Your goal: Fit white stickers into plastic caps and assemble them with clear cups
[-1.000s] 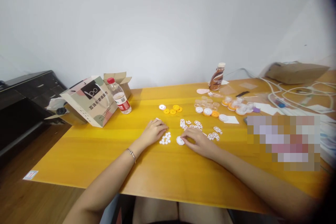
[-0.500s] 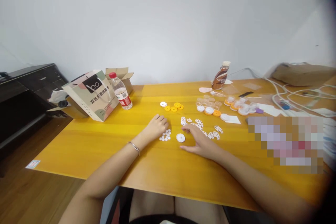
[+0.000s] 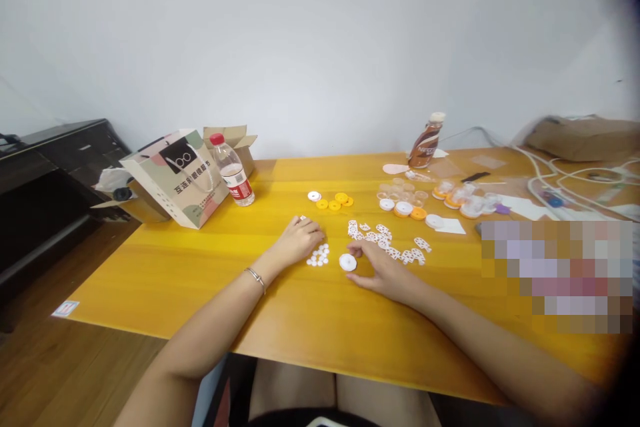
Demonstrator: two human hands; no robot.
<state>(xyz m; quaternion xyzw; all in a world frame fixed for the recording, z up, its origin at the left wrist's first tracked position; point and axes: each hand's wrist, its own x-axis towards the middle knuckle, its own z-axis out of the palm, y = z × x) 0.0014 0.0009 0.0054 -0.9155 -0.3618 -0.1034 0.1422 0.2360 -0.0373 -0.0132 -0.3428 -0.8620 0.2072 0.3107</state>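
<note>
My left hand (image 3: 301, 240) rests palm down on the table, fingers together and curled under. A small white bit (image 3: 303, 217) shows at its far edge; whatever the fingers hold is hidden. Just right of it lie several small white round pieces (image 3: 318, 256) in a cluster. My right hand (image 3: 383, 268) is open, thumb and index finger apart on either side of a white disc (image 3: 348, 262) lying on the table. I cannot tell whether they touch it. Beyond the right hand are several white cut-out pieces (image 3: 383, 240) with holes, partly covered by the hand.
Yellow discs (image 3: 335, 204) and white discs (image 3: 315, 196) lie farther back. Clear cups (image 3: 403, 192) stand by more lids. A brown bottle (image 3: 427, 141), a water bottle (image 3: 234, 173), a paper bag (image 3: 186, 180) and white cables (image 3: 537, 187) surround the work area. A blurred patch covers the right side.
The view has shifted slightly. My right thumb and index finger have drawn closer around the white disc. A white bit now shows beyond my left hand, which stays beside the small round pieces.
</note>
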